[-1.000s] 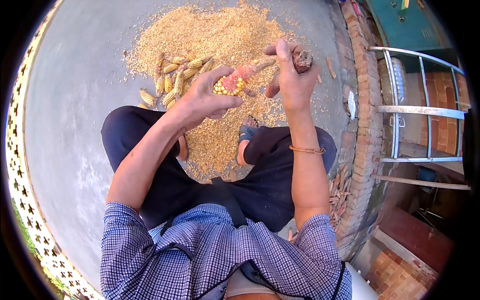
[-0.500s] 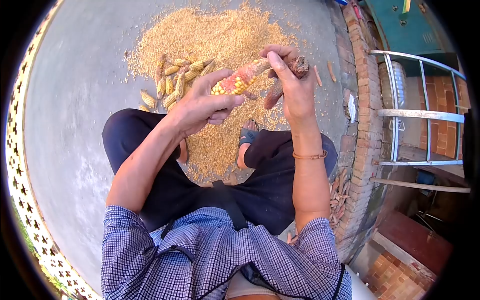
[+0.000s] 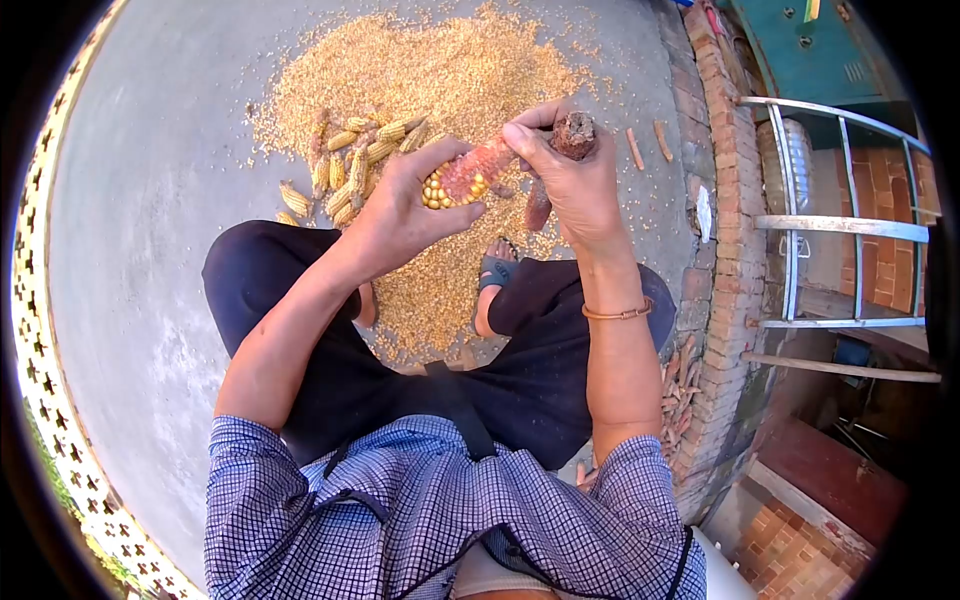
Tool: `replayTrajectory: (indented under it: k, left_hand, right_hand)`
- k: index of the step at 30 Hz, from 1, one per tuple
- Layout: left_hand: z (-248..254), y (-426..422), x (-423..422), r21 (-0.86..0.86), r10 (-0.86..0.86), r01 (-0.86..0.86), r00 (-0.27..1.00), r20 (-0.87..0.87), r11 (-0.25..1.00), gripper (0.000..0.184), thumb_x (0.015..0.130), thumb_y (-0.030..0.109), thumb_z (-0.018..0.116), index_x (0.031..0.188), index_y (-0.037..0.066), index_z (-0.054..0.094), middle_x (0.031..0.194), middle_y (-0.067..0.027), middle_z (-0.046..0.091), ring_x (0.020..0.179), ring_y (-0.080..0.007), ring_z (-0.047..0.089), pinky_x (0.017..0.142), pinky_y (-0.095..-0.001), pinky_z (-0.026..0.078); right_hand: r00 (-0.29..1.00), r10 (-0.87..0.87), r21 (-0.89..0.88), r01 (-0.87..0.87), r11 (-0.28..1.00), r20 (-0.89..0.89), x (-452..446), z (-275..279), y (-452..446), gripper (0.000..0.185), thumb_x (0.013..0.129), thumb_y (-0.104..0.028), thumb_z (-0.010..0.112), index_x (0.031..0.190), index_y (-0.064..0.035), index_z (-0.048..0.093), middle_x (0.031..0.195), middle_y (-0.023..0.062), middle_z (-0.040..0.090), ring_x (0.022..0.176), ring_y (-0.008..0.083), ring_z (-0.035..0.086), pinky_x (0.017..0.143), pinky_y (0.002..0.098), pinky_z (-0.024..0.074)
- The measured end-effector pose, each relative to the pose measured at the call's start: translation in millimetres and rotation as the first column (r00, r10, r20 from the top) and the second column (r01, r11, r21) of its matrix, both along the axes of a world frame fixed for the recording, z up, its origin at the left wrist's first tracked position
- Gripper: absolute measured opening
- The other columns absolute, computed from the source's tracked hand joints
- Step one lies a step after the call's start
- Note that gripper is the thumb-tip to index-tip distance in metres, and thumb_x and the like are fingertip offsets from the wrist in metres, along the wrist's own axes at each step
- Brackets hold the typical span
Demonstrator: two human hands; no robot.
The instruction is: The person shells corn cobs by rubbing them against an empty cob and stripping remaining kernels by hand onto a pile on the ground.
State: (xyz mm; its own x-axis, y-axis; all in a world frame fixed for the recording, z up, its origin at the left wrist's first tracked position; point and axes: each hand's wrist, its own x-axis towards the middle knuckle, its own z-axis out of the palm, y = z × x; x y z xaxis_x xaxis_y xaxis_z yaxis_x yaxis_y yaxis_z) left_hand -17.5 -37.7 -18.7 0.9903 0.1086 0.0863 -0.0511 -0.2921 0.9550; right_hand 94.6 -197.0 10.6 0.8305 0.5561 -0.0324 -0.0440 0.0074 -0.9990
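My left hand (image 3: 408,207) is closed around the lower end of an ear of corn (image 3: 484,166). Yellow kernels still sit at that end, while the pink-red core lies bare along much of the upper part. My right hand (image 3: 585,190) grips a dark reddish-brown bare cob (image 3: 574,137), whose tapered end shows below the palm. The right thumb and fingers also press on the ear's far tip. Beyond the left hand lies a small heap of unshelled ears of corn (image 3: 358,160), beside a wide pile of loose kernels (image 3: 420,70).
Loose kernels spread between my sandalled feet (image 3: 497,268). A low brick edge (image 3: 735,220) and a metal railing (image 3: 840,228) run along the right. Bare cobs (image 3: 680,395) lie against the bricks. A pierced wall (image 3: 40,370) borders the left.
The ear has turned in my left hand and shows more bare pink core and fewer kernels. My right hand has shifted slightly, and the dark cob in it has tilted more upright.
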Motion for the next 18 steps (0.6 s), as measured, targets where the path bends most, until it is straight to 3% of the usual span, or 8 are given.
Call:
replayTrajectory:
  k: [2,5,8,11,14,15,17,18]
  left_hand:
    - [1.9,-1.2,-2.8,0.039,0.032,-0.029,0.996,-0.089,0.999,0.05,0.08,0.017,0.076,0.121,-0.003,0.057,0.104,-0.0092,0.064,0.098,-0.0149,0.059,0.089,-0.0301,0.046]
    - [3.4,-3.8,-4.0,0.037,0.021,-0.021,1.0,-0.016,0.999,0.048,0.08,0.015,0.075,0.12,-0.004,0.057,0.102,-0.01,0.064,0.097,-0.0144,0.059,0.087,-0.0294,0.046]
    - [5.6,-3.7,-3.1,0.111,-0.02,0.03,0.995,-0.096,0.993,0.046,0.081,0.013,0.074,0.119,-0.005,0.056,0.098,-0.01,0.064,0.093,-0.0154,0.06,0.085,-0.0298,0.047]
    - [-0.1,-6.7,-3.1,0.281,0.003,0.009,0.999,-0.044,0.96,0.043,0.081,0.011,0.073,0.117,-0.006,0.056,0.096,-0.0081,0.065,0.087,-0.018,0.062,0.081,-0.032,0.048]
    - [-7.9,-4.1,4.8,0.103,-0.028,0.023,0.999,0.042,0.994,0.044,0.08,0.007,0.073,0.119,-0.004,0.054,0.089,-0.0056,0.062,0.072,-0.0153,0.06,0.064,-0.0295,0.048]
    - [-4.0,-1.7,4.8,-0.159,-0.039,0.025,0.996,-0.084,0.987,0.046,0.08,0.006,0.073,0.12,-0.003,0.053,0.087,-0.0048,0.06,0.068,-0.0128,0.058,0.059,-0.0273,0.046]
    - [6.8,4.0,4.5,-0.624,-0.16,-0.065,0.941,-0.297,0.778,0.049,0.078,0.003,0.073,0.123,-0.002,0.051,0.083,-0.0032,0.056,0.061,-0.0079,0.053,0.05,-0.0228,0.04]
    - [6.7,3.0,4.8,-0.669,-0.149,-0.083,0.948,-0.282,0.739,0.053,0.077,0.001,0.073,0.124,0.001,0.049,0.079,0.0001,0.052,0.057,-0.0016,0.047,0.045,-0.0174,0.032]
  right_hand:
    - [0.999,-0.052,-0.026,0.052,0.998,-0.012,-2.1,-1.6,3.0,0.016,0.083,-0.012,0.077,0.087,-0.0014,0.067,0.073,-0.001,0.063,0.062,0.0046,0.056,0.055,0.02,0.047]
    - [0.996,-0.084,-0.049,0.086,0.995,0.04,-1.0,-8.5,6.6,0.016,0.083,-0.013,0.078,0.084,-0.001,0.067,0.073,-0.0001,0.064,0.063,0.0049,0.056,0.055,0.0208,0.0455]
    - [0.991,-0.11,-0.131,0.12,0.984,0.082,-3.3,-8.2,7.2,0.017,0.083,-0.014,0.078,0.082,-0.0008,0.067,0.074,0.0008,0.065,0.064,0.0049,0.056,0.056,0.0217,0.045]
    - [0.981,-0.141,-0.165,0.163,0.973,0.137,-2.0,-14.8,8.8,0.019,0.084,-0.016,0.078,0.084,-0.0004,0.067,0.073,0.0001,0.064,0.064,0.005,0.055,0.056,0.022,0.0444]
    - [0.966,-0.215,-0.103,0.231,0.968,0.142,-3.4,-16.1,10.0,0.02,0.085,-0.017,0.077,0.086,-0.0007,0.066,0.073,-0.0011,0.063,0.064,0.005,0.054,0.058,0.0225,0.0442]
    - [0.96,-0.244,-0.068,0.255,0.965,0.137,-3.1,-14.5,12.2,0.02,0.085,-0.017,0.077,0.087,-0.001,0.066,0.073,-0.0014,0.063,0.064,0.005,0.053,0.058,0.0227,0.0443]
    - [0.899,-0.382,0.005,0.39,0.921,0.215,1.3,-10.0,10.2,0.019,0.086,-0.018,0.076,0.088,-0.0021,0.065,0.078,-0.0014,0.062,0.068,0.0044,0.052,0.061,0.0222,0.0438]
    - [0.86,-0.448,0.041,0.452,0.891,0.244,0.9,-9.0,9.3,0.019,0.087,-0.018,0.075,0.089,-0.0027,0.064,0.08,-0.0014,0.062,0.07,0.004,0.052,0.062,0.0219,0.0435]
